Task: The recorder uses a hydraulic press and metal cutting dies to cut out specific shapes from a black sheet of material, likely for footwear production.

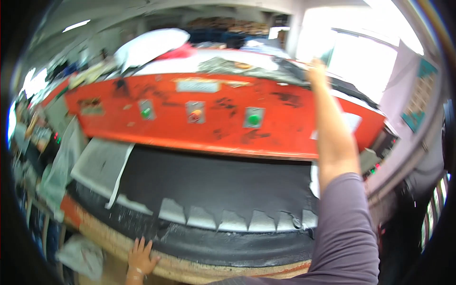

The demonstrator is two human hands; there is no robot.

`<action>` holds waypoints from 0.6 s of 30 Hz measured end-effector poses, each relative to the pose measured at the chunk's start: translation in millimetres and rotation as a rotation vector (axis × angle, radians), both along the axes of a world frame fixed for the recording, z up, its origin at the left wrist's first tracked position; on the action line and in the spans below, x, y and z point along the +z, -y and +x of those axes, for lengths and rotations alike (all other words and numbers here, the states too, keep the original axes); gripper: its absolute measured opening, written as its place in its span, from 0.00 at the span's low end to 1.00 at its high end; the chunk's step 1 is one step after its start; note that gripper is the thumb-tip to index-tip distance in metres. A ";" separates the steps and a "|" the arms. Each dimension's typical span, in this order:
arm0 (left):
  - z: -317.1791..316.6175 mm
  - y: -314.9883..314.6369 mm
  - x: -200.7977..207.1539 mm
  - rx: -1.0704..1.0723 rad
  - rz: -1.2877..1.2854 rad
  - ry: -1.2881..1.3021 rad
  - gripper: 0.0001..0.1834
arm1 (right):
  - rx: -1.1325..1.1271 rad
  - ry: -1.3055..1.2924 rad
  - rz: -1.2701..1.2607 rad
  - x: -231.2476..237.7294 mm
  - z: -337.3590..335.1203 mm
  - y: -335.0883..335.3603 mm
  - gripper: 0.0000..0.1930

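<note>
My left hand [141, 258] lies with its fingers spread on the worn front edge [190, 271] of a large press, holding nothing. Stretched far forward, my right hand [317, 71] is up at the top of the red press beam [285, 135], by some dark material [349, 88]. Its fingers are blurred, so any grip is unclear. Beneath the beam, a black sheet [213, 183] with a jagged near edge covers much of the bed. Pale patches show along that edge. At its left lies a whitish-grey sheet [102, 159].
The beam's front carries two green buttons [146, 113] and a red knob [195, 115]. A white bundle [151, 47], red cloth [176, 51] and crumpled grey-green material [228, 66] are piled on top. Translucent plastic [61, 161] hangs at the left; a plastic bag [81, 256] sits below.
</note>
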State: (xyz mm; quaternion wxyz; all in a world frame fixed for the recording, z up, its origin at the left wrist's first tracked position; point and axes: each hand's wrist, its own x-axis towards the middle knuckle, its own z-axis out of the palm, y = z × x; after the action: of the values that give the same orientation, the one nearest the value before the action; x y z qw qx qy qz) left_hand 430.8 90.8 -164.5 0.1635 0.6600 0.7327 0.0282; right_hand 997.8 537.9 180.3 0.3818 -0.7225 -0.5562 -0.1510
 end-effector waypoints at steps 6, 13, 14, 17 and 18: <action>39.7 7.3 5.0 -0.189 0.098 -0.097 0.34 | 0.073 0.084 -0.184 7.4 244.1 -5.4 0.35; 35.6 15.3 5.0 -0.123 0.115 0.135 0.25 | 0.014 -0.034 -0.016 -11.9 266.1 -6.7 0.36; 27.0 5.9 7.2 -0.129 0.114 0.140 0.25 | 0.013 -0.049 0.134 -16.5 272.7 9.9 0.35; -17.1 -39.2 8.9 0.324 0.254 0.743 0.15 | 0.261 -0.086 0.239 -4.6 289.7 84.2 0.29; -31.8 -57.8 17.7 0.395 0.322 0.729 0.12 | 0.325 -0.094 0.235 -22.1 275.1 104.7 0.26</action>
State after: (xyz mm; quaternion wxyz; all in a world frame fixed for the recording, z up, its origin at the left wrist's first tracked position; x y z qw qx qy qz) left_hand 399.0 148.5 -146.9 0.2977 0.4712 0.7255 0.4037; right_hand 1272.9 433.2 158.2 0.5083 -0.5801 -0.6256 -0.1174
